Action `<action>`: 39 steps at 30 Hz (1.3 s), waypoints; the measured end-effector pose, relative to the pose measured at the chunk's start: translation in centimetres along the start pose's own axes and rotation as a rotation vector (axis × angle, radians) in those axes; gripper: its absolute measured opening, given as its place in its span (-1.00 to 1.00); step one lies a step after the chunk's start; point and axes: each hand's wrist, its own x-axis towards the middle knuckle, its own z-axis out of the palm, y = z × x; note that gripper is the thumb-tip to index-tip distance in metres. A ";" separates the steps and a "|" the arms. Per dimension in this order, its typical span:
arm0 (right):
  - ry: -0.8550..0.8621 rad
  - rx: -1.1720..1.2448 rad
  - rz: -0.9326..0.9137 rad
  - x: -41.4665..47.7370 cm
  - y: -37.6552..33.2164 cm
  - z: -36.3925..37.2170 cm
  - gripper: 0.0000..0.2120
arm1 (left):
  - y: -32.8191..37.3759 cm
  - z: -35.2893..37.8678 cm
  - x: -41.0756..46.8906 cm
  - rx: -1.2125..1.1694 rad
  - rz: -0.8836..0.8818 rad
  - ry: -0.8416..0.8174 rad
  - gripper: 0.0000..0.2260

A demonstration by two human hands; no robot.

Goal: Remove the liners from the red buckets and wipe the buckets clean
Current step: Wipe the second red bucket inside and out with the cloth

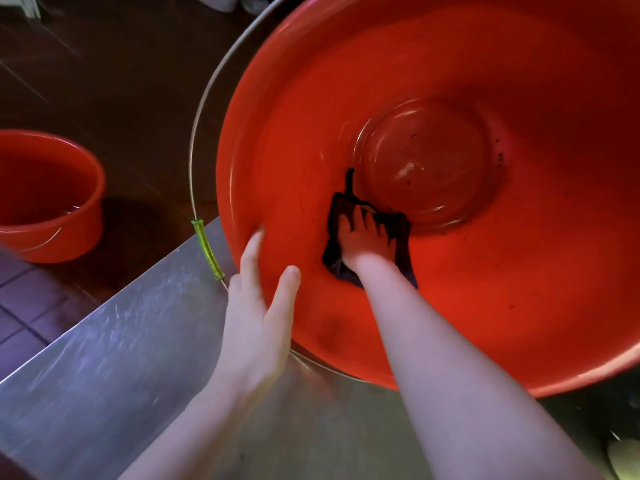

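A large red bucket (433, 81) lies tipped toward me on a steel counter (131, 368), its inside bare with a few dark specks near the round bottom. My right hand (363, 240) is deep inside, fingers spread flat, pressing a dark cloth (398, 226) against the lower wall next to the bottom. My left hand (258, 306) grips the near rim, thumb inside and fingers along the outside. The bucket's wire handle with a green grip (207, 249) hangs to the left.
A second, smaller red bucket (48, 199) stands on the dark tiled floor at left with a little water in it. The counter edge runs diagonally from lower left toward the green grip. A pale object (625, 459) shows at the bottom right corner.
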 end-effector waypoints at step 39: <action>0.034 -0.001 0.137 -4.6 3.8 1.6 -0.42 | -2.3 -1.5 -0.4 0.405 0.152 -0.067 -0.61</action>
